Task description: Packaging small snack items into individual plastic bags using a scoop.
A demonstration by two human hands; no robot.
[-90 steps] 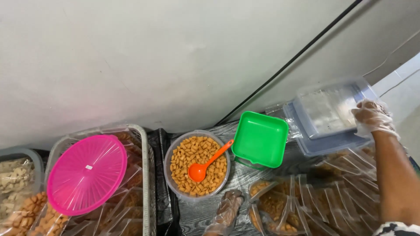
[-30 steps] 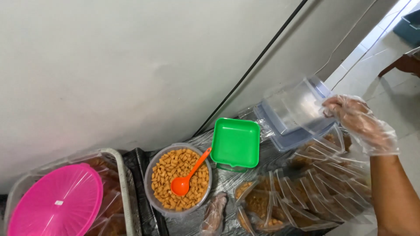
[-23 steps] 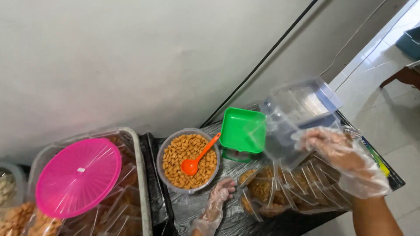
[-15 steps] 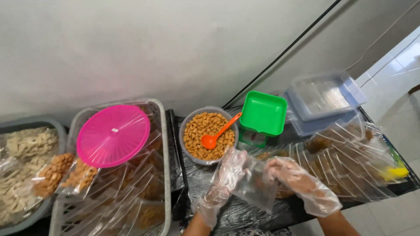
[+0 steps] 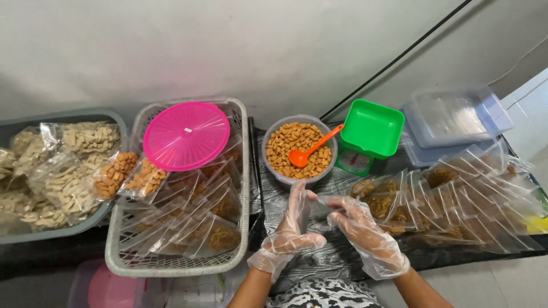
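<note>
- Head view: both hands wear thin clear gloves and meet over the dark wood-grain surface (image 5: pixel 342 259), just in front of the round tub of orange-brown snack pieces (image 5: pixel 298 149).
- The left hand (image 5: pixel 292 225) stands edge-up with fingers straight; its grip pinches one side of a small empty clear bag (image 5: pixel 326 204).
- The right hand (image 5: pixel 361 231) curls over the bag's other side, fingertips pressed on the film. The bag's mouth looks barely parted, though the clear plastic makes this hard to read.
- An orange scoop (image 5: pixel 308 153) lies in the tub, handle resting on the rim toward the green tray (image 5: pixel 372 128), which sits on a small scale.
- Filled bags (image 5: pixel 456 205) overlap in rows to the right; a white basket (image 5: pixel 171 259) to the left holds more bags under a pink round lid (image 5: pixel 186 136).
- A stack of clear lidded boxes (image 5: pixel 456 117) sits at the back right.
- Risk, as I judge it: glove film against bag film is slippery, so the bag could slide out of the pinch or stay stuck closed.
- The scoop handle juts past the rim; a passing wrist could tip it and scatter pieces.
</note>
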